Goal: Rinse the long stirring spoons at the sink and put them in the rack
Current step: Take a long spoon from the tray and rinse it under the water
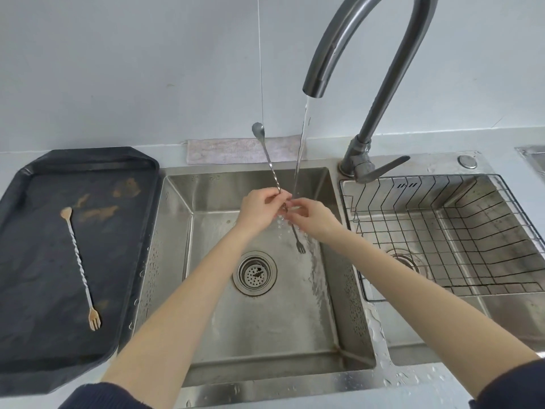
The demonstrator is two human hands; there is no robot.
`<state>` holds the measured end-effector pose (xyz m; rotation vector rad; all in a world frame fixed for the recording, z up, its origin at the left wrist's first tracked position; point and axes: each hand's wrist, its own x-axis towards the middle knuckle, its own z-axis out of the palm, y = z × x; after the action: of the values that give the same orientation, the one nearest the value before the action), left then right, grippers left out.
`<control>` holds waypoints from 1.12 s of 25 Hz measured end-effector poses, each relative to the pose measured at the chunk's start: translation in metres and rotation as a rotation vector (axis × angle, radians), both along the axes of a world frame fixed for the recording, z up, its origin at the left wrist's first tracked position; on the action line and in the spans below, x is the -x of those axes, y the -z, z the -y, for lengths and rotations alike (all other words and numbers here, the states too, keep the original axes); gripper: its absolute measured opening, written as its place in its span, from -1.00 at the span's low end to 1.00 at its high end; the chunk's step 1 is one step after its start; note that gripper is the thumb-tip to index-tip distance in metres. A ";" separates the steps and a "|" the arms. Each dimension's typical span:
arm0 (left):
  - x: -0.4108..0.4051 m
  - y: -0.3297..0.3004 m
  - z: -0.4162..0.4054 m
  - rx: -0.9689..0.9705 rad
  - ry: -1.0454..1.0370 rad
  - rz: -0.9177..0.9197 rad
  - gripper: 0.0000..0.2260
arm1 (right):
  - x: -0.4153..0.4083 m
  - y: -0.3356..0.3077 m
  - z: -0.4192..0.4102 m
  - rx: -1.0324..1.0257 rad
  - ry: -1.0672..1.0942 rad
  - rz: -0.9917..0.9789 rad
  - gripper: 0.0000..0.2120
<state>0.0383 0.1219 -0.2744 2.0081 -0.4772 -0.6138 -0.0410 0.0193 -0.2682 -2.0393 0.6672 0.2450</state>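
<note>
Rinsing spoon (272, 169) under tap (348, 48), left hand (259, 208) and right hand (312, 216) both pinching it; rack (442, 231) right holds nothing, dirty spoon (79, 267) waits left on tray (35, 335).

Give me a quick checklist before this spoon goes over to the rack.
1. Grip: the left hand and right hand both pinch the held spoon mid-shaft: ok.
2. Water: the stream from the faucet lands at the hands: ok.
3. Bowl end rinsed: it stands above the hands, beside the stream, not in it: not ok.
4. Fork end clean: cannot tell.
5. Rack in the right basin holds nothing visible: ok.
6. Second spoon lies soiled on the black tray, unrinsed: not ok.
</note>
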 end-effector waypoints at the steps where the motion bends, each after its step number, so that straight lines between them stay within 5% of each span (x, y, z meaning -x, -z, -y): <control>1: 0.000 0.005 -0.001 0.022 -0.019 -0.048 -0.82 | 0.003 0.006 -0.004 -0.015 -0.008 -0.034 -0.64; 6: 0.005 0.036 -0.002 -0.017 -0.053 -0.195 -0.90 | 0.010 0.035 -0.012 -0.099 -0.001 -0.092 -0.92; 16: 0.033 0.102 -0.017 -0.145 -0.205 -0.635 -0.71 | 0.030 0.111 -0.027 -0.013 -0.021 -0.280 -0.77; 28: 0.042 0.138 -0.023 -0.245 -0.178 -0.814 -0.81 | 0.038 0.151 -0.034 0.100 -0.139 -0.419 -0.72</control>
<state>-0.0035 0.1446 -0.4126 1.7930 0.2757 -1.3309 -0.0787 0.0532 -0.4192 -2.1526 0.8044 0.7478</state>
